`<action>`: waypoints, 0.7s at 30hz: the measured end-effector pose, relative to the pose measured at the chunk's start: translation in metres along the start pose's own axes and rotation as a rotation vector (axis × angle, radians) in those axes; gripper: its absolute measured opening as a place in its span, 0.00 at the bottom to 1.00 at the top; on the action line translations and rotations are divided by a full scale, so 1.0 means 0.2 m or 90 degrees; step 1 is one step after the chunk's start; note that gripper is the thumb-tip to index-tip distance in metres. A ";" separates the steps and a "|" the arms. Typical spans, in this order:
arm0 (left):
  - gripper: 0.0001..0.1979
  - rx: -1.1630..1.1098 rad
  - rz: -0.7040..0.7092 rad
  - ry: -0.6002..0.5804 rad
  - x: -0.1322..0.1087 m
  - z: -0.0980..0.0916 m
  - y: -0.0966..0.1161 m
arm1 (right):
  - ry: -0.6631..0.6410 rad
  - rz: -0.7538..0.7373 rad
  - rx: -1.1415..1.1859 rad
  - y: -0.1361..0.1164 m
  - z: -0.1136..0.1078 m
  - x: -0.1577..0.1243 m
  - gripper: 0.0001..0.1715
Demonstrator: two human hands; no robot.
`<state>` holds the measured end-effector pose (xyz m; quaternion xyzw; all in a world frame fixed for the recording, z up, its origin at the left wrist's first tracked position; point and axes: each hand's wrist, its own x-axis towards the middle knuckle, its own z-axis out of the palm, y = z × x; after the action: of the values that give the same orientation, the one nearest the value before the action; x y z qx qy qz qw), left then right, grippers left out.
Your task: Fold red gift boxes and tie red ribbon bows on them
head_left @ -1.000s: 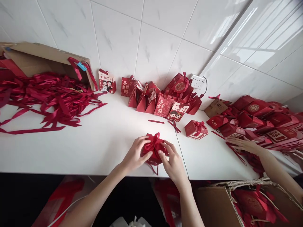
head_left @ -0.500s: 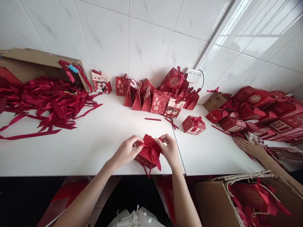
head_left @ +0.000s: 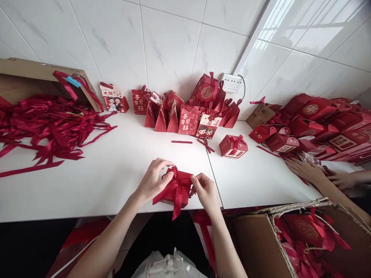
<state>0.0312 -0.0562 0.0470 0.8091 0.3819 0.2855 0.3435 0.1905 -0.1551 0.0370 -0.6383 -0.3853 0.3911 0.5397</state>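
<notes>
Bow (head_left: 177, 188) between two hands on a red box (head_left: 185, 197)

The right hand (head_left: 204, 189) pinches the bow's right end; the left hand (head_left: 155, 179) curves at its other side, thumb close by. Beyond, on the white table (head_left: 116, 193), a tied box (head_left: 233, 146) sits near red strips (head_left: 181, 141). Ribbons (head_left: 55, 123) heap before a carton (head_left: 37, 69); a co-worker's hand (head_left: 304, 170) rests by piled boxes (head_left: 319, 125).

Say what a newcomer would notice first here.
Probably the tangled heap of red ribbons at the left, by an open cardboard box. Next might come the red gift boxes piled at the right of the table. Front and centre, a red box with a ribbon bow sits between the left hand and the right hand, which pinches the ribbon.
</notes>
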 end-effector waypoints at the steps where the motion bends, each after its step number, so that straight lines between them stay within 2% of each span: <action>1: 0.11 0.010 -0.002 -0.026 0.02 -0.01 0.01 | -0.001 0.000 0.011 0.01 0.00 0.00 0.25; 3: 0.10 0.012 -0.020 -0.075 0.05 -0.02 0.03 | -0.006 -0.001 0.031 0.02 0.00 -0.01 0.24; 5: 0.11 -0.007 -0.046 -0.092 0.05 -0.03 0.04 | -0.010 0.000 0.051 0.04 0.00 -0.01 0.24; 11: 0.12 -0.049 -0.101 0.042 -0.09 0.01 0.02 | -0.028 0.023 0.130 0.08 0.01 -0.02 0.24; 13: 0.14 -0.082 -0.136 0.055 -0.13 0.02 0.01 | -0.034 0.029 0.146 0.09 0.02 -0.02 0.25; 16: 0.16 -0.155 -0.181 0.010 -0.15 0.01 0.00 | -0.032 0.033 0.158 0.10 0.03 -0.02 0.26; 21: 0.18 -0.257 -0.188 -0.029 -0.13 0.01 -0.04 | -0.021 0.052 0.173 0.10 0.03 -0.02 0.27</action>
<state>0.0160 -0.0736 0.0339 0.6657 0.4234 0.2847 0.5445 0.1836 -0.1593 0.0168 -0.5680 -0.3111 0.4720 0.5981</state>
